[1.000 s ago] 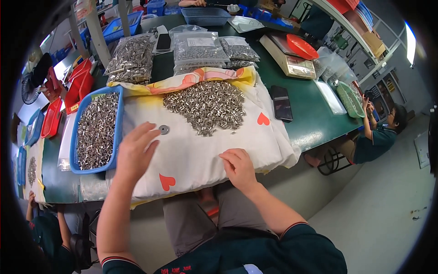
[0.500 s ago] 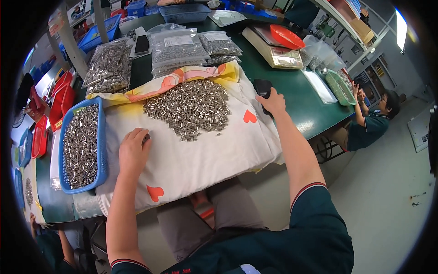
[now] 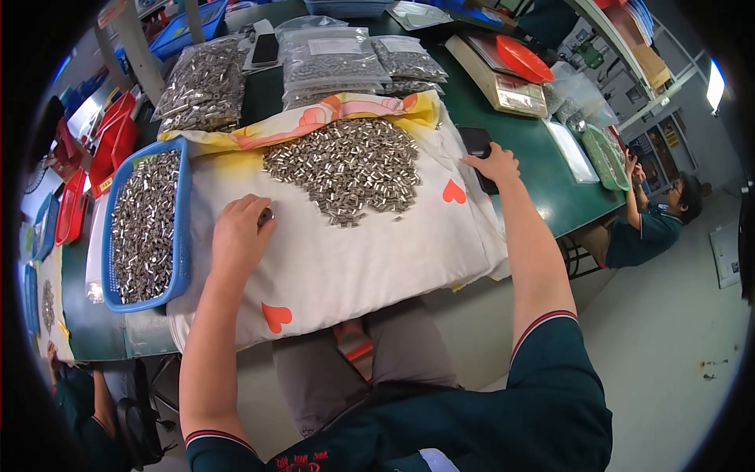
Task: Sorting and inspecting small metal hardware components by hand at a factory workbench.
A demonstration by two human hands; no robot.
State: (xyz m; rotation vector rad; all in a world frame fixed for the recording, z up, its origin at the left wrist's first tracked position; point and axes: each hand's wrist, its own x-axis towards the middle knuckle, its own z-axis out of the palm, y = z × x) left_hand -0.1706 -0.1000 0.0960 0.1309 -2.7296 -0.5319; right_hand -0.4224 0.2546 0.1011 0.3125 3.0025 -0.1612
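Observation:
A pile of small shiny metal sleeves [image 3: 354,173] lies on a white cloth [image 3: 377,259] printed with red hearts. To the left of the pile, my left hand [image 3: 242,236] rests on the cloth with its fingers curled. A small dark, roundish thing shows between its thumb and fingers, too covered to name. At the cloth's right edge my right hand [image 3: 497,165] grips a flat black rectangular object [image 3: 476,143], its thumb on the near side. Left of my left hand stands a blue basket [image 3: 184,228] full of similar metal sleeves.
Bags of metal parts [image 3: 330,59] lie behind the cloth, near a dark phone [image 3: 266,49]. A scale [image 3: 503,90] bearing a red tray [image 3: 524,59] stands back right, with a green basket [image 3: 604,161] beyond. Red bins [image 3: 114,145] line the left. A co-worker [image 3: 657,224] sits at right.
The whole view has shifted, so the table and things appear farther right and slightly higher. Both hands keep nearly the same places on the cloth and the black object.

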